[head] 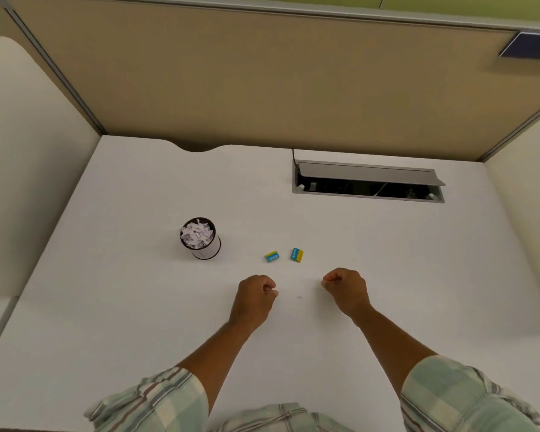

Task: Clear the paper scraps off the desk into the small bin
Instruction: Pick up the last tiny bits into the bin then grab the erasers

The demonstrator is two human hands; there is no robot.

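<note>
The white desk (131, 307) carries a small bin (200, 239) heaped with paper scraps (197, 233), two blue-and-yellow erasers (272, 256) (297, 255) side by side, and one tiny scrap (299, 297).

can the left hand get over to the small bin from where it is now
Probably yes. The left hand rests closed on the desk, and the stretch of desk between it and the small bin is bare. The two erasers lie off to the right of that path.

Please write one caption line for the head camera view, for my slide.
Both hands, left and right, rest as fists on the white desk near two erasers, small bin full of paper scraps.
</note>
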